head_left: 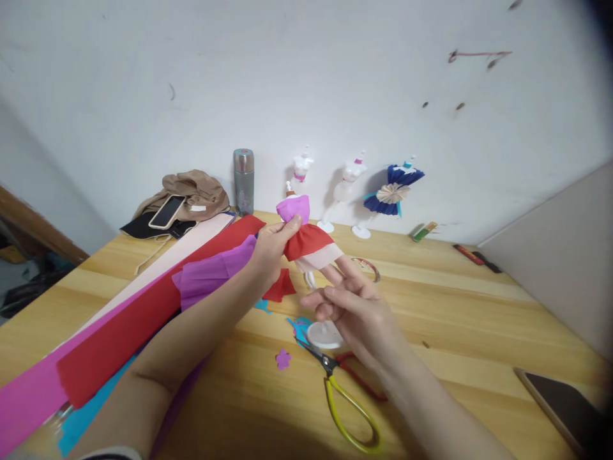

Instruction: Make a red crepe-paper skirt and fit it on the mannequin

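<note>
My left hand (pixel 275 248) is closed round the waist of a small dress-form mannequin (pixel 288 188), thumb in front. The mannequin wears a magenta paper bodice (pixel 293 207) and a gathered red paper skirt (pixel 310 241) with a pale pink layer (pixel 322 258) below it. At the hem is my right hand (pixel 352 294), its fingers apart and partly bent, fingertips at or just under the pale layer. The mannequin's round white base (pixel 325 334) shows below my right hand. Scissors (pixel 328 364) with yellow and red handles lie open near the base, beside a purple paper flower (pixel 283 359).
Crepe paper sheets, including a red one (pixel 119 335), run along the left. Against the wall stand a flask (pixel 244 182), two white mannequins (pixel 302 165) and one in a blue paper dress (pixel 393 191). A phone (pixel 558 402) lies at right; a cap (pixel 191 191) sits back left.
</note>
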Demonstrator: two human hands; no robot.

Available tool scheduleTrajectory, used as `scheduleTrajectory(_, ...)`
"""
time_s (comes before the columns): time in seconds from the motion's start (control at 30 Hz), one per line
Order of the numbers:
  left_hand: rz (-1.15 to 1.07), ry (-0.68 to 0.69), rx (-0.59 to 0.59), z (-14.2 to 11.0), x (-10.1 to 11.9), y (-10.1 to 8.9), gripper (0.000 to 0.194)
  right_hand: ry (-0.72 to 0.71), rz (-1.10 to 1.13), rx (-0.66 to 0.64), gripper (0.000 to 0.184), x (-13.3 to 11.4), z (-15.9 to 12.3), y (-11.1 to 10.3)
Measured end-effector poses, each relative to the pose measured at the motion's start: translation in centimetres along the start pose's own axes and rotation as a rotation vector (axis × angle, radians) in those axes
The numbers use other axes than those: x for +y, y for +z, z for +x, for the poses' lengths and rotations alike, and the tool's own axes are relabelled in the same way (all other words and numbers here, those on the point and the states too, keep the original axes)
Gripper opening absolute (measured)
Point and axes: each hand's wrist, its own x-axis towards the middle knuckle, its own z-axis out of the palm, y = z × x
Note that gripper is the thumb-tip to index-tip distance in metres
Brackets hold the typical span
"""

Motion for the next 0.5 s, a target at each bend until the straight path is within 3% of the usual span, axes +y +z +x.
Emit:
scheduleTrajectory(0.13,-0.012,0.01,-0.01,0.7,0.1,-0.6,0.04,-0.038,-0.288,0.019,0.034,0.0,0.0,-1.5)
scheduleTrajectory(0.3,-0.063,0.02,-0.049,1.9,0.7,-1.7,0.04,-0.331,-0.849,0.152,0.011,-1.2,0.6,-2.8)
scheduleTrajectory(0.4,-0.1,-0.042,-0.097,2.5,1.3,-2.1,0.044,-0.212,-0.927,-0.038,0.023,-1.3,1.4,-2.9)
scheduleTrajectory(0.5,-0.135,-0.151,-0.146,2.5,1.8,-1.9,0.049,0.036,-0.688,-0.289,0.03,-0.5,1.7,-2.7)
